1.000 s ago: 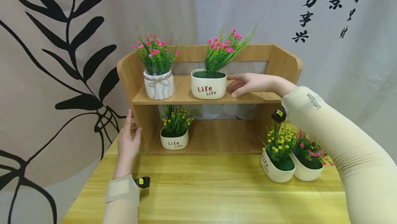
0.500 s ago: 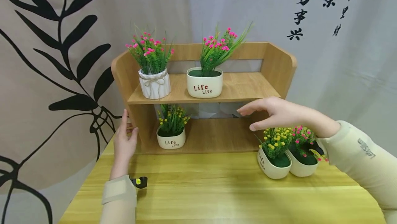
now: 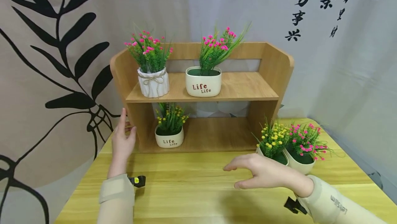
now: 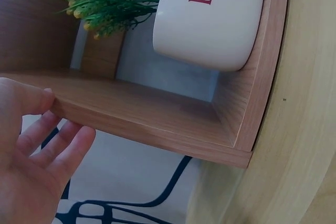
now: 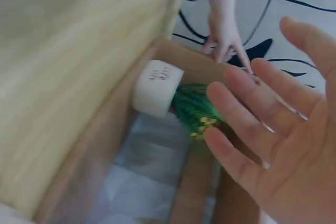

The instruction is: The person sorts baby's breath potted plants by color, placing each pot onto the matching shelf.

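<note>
My left hand (image 3: 121, 143) holds the left side panel of the two-tier wooden shelf (image 3: 201, 98). In the left wrist view, the thumb (image 4: 39, 99) lies at the panel's front edge and the other fingers (image 4: 73, 150) are on its outer side. My right hand (image 3: 260, 170) hovers over the table, holding nothing, with its fingers spread in the right wrist view. Nearest to it is a potted yellow-flowered plant (image 3: 273, 141), its pot partly hidden by that hand. Beside that plant stands a potted pink-flowered plant (image 3: 305, 148).
On the upper tier stand a pink-flowered plant in a ribbed white pot (image 3: 153, 83) and another in an oval "Life" pot (image 3: 203, 82). A yellow-flowered potted plant (image 3: 169, 138) sits at the lower tier's left. Behind the wooden table (image 3: 173, 189) hangs a printed curtain (image 3: 335, 65).
My right hand has left the oval pot on the upper tier and come down and forward over the table. The left hand stays at the shelf's side. The head view has shifted slightly.
</note>
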Tool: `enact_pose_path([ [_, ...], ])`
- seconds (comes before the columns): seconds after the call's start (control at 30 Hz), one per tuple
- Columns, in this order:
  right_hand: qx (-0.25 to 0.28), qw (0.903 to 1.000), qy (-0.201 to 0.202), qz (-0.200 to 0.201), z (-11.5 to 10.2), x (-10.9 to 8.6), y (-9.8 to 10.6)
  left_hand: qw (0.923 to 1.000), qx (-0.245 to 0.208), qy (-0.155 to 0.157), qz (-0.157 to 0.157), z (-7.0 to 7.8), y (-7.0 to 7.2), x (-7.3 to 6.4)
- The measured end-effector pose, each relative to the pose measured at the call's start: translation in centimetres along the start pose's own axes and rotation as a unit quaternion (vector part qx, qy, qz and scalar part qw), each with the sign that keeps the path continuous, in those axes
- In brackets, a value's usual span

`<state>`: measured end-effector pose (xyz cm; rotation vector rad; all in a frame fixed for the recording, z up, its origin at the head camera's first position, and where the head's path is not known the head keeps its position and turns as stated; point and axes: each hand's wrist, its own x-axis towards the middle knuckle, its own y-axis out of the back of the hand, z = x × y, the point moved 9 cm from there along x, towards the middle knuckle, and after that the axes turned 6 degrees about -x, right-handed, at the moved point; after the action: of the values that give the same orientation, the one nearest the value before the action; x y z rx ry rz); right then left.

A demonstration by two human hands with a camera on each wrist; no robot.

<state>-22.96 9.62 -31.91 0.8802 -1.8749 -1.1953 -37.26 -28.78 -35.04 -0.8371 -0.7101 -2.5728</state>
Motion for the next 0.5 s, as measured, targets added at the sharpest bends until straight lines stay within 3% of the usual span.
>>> enact_pose_path([
  [0.1, 0.005, 0.9996, -0.026, -0.012, 1.1, -1.3, -0.8, 1.0000, -0.002, -0.001, -0.001, 0.0, -0.5, 0.0],
  [0.3, 0.055, 0.9922, -0.109, -0.027, 4.2, -4.0, -0.6, 0.9995, -0.008, 0.030, -0.002, -0.6, -0.6, -0.1],
  [0.5, 0.064, 0.9736, -0.218, 0.020, 7.0, -7.7, 1.2, 0.9991, -0.008, 0.041, 0.004, -0.7, -0.4, -0.2],
])
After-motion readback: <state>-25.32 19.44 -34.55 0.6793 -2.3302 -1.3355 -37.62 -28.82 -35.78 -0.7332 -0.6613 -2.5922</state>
